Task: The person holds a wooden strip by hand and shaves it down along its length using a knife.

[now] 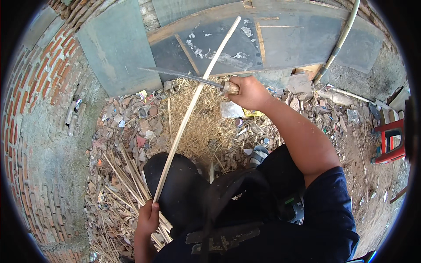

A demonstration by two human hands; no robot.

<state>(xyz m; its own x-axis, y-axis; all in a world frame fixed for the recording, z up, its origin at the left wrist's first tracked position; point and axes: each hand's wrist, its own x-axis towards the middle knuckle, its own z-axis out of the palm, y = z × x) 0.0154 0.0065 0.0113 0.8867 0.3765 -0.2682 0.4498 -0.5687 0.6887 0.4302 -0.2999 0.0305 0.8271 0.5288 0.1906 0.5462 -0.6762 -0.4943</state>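
Near the lower left, my left hand is closed round the lower end of a long, pale bamboo strip. The strip slants up and away to the right, passing over my left knee. My right hand grips the wooden handle of a long knife, whose narrow blade points left. Blade and strip cross in the upper middle, close to the handle. Whether the edge bites into the strip cannot be made out. Beneath them lies a heap of curly, straw-coloured shavings.
More split strips lie beside my left leg. Rubble and litter cover the ground around the shavings. A brick wall rises at left; dark panels and a leaning pole stand ahead. A red plastic stool is at far right.
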